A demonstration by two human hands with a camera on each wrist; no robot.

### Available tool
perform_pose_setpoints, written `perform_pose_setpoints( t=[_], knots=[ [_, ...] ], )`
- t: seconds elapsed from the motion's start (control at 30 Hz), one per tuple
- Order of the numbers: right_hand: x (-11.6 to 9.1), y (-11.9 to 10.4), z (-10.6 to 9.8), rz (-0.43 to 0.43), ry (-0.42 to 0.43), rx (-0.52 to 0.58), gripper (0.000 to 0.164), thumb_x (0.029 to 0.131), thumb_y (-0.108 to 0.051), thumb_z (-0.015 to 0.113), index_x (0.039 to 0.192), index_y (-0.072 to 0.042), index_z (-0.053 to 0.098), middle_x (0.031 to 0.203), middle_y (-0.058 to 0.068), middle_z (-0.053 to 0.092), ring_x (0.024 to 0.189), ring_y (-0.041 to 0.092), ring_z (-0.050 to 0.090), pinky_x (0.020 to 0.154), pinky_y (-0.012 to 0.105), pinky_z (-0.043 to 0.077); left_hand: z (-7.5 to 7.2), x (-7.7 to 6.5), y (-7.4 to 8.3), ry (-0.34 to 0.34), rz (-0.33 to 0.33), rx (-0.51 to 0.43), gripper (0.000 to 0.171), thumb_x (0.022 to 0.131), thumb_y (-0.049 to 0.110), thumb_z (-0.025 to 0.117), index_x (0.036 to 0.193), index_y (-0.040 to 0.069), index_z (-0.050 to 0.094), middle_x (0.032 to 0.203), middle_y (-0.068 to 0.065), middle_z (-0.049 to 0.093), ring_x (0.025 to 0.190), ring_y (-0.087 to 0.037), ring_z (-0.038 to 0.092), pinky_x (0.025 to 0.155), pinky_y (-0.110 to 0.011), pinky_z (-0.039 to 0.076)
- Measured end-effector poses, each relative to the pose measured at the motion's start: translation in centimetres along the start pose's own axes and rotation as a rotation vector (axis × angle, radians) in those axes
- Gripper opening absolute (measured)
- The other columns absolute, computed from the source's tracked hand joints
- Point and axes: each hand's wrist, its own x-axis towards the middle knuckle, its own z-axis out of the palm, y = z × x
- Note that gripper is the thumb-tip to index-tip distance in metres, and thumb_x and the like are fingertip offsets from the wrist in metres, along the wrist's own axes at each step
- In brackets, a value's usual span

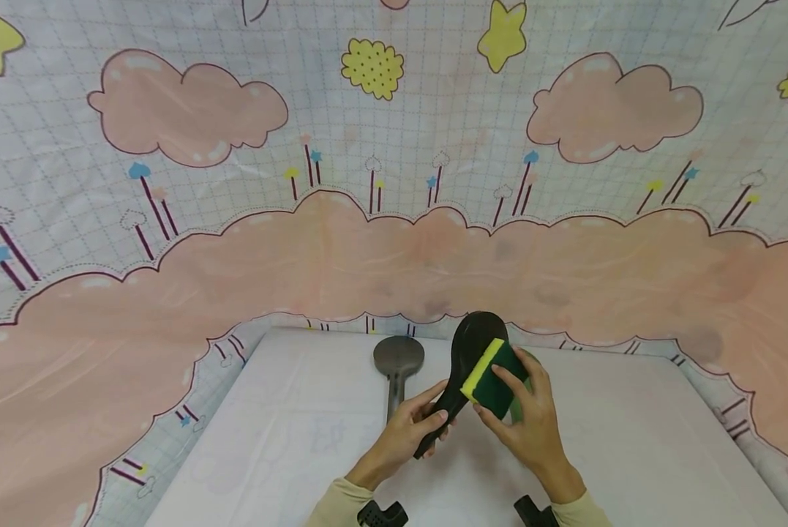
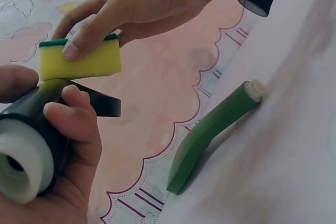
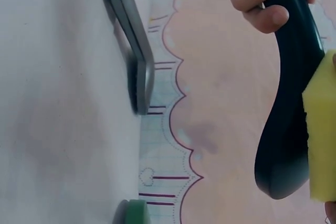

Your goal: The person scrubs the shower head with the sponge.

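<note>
My left hand (image 1: 396, 437) grips a black shower head (image 1: 475, 338) by its handle, raised above the table with its round head pointing away. My right hand (image 1: 535, 424) pinches a yellow and green sponge (image 1: 503, 384) between thumb and fingers. In the left wrist view, the sponge's yellow side (image 2: 79, 62) faces down against the black shower head. The right wrist view shows the yellow foam (image 3: 321, 145) along the edge of its head. A white threaded end (image 2: 31, 169) shows at the handle's bottom.
A grey shower head (image 1: 399, 357) lies on the white table (image 1: 249, 454), left of the black one. Behind my right hand lies a green shower head (image 2: 212, 129), mostly hidden in the head view. A patterned cloth (image 1: 380, 263) hangs behind the table.
</note>
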Motion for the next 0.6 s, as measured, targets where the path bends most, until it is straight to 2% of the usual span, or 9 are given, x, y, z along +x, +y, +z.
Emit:
perform_pose_setpoints(
  t=[0.17,0.37,0.47,0.6],
  knots=[
    [0.1,-0.3,0.1,-0.043,-0.025,0.023,0.065,0.087,-0.064,0.06,0.123,-0.011,0.066,0.145,0.024,0.044,0.134,0.032,0.039,0.115,0.014,0.019,0.0,0.0,0.0,-0.01,-0.006,0.001,0.055,0.101,0.022,0.054,0.153,0.025,0.035,0.097,0.001,0.065,0.072,-0.009,0.055,0.051,-0.02,0.044],
    [0.3,-0.4,-0.1,-0.091,-0.017,0.013,0.063,0.087,-0.062,0.061,0.121,-0.01,0.066,0.144,0.025,0.045,0.131,0.034,0.042,0.116,0.015,0.021,-0.2,0.0,0.0,-0.018,-0.006,-0.012,0.054,0.101,0.021,0.054,0.152,0.025,0.037,0.096,0.001,0.065,0.07,-0.008,0.055,0.051,-0.02,0.044],
    [0.5,-0.2,-0.5,-0.071,-0.009,0.01,0.064,0.087,-0.063,0.061,0.121,-0.009,0.066,0.142,0.027,0.046,0.129,0.036,0.043,0.114,0.013,0.023,-0.2,0.0,-0.1,-0.033,0.0,-0.013,0.054,0.1,0.019,0.055,0.152,0.024,0.038,0.095,0.0,0.065,0.068,-0.007,0.054,0.051,-0.02,0.044],
    [0.6,0.2,-1.2,0.012,-0.001,0.009,0.068,0.085,-0.065,0.059,0.123,-0.008,0.065,0.144,0.026,0.044,0.129,0.036,0.043,0.109,0.008,0.024,-0.1,-0.1,-0.3,-0.072,0.019,-0.001,0.054,0.1,0.016,0.055,0.151,0.022,0.039,0.094,0.0,0.065,0.066,-0.005,0.054,0.05,-0.02,0.043]
  ],
)
